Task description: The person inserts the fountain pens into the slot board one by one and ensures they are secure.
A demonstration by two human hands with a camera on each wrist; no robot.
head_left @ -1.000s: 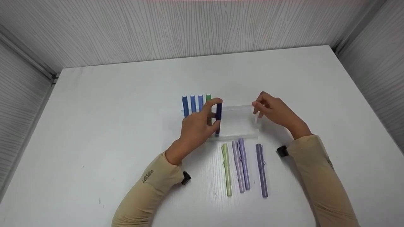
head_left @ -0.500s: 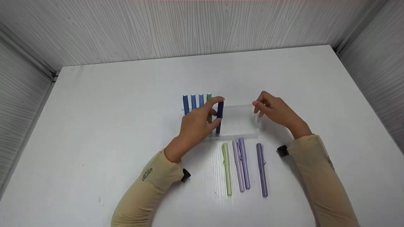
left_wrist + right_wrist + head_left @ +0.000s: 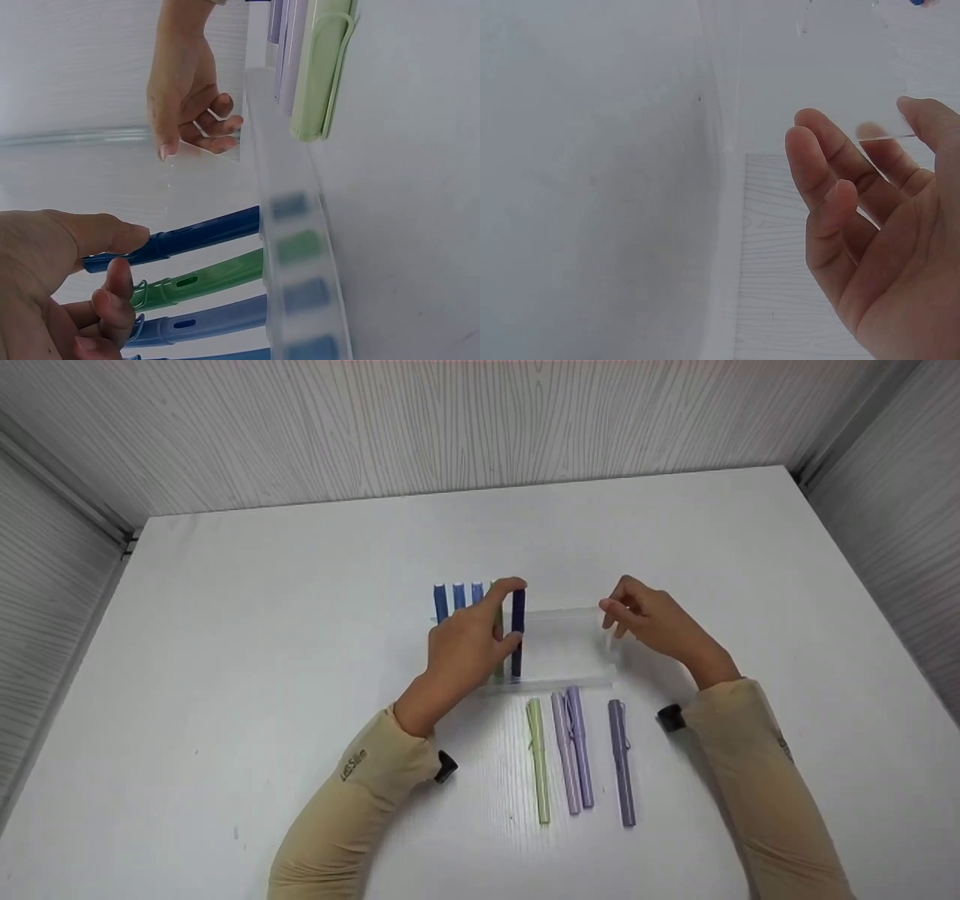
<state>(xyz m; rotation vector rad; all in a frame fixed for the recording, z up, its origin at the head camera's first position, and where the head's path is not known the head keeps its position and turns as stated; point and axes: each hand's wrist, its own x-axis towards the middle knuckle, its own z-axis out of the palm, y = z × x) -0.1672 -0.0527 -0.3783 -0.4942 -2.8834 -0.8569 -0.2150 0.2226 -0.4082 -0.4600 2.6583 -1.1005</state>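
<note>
A dark blue pen (image 3: 517,611) stands in a clear plastic pen stand (image 3: 570,686), its lower end at the front ledge. My left hand (image 3: 463,649) pinches this pen between thumb and index finger. Beside it is a green pen (image 3: 202,279), partly covered by the hand in the head view. Several blue pens (image 3: 440,601) stand to the left, their lower parts hidden behind the left hand. With thumb and index finger, my right hand (image 3: 651,619) pinches the right edge of the stand; its other fingers are loosely bent in the right wrist view.
In front of the stand a light green pen (image 3: 538,761), two light purple pens (image 3: 566,754) and a grey-purple pen (image 3: 622,763) lie on the white table (image 3: 262,585). A wood-grain panel (image 3: 465,427) rises behind the table.
The left hand has shifted slightly away from the body along the dark blue pen, and the pen's top has moved back with it. My right hand keeps its place on the stand.
</note>
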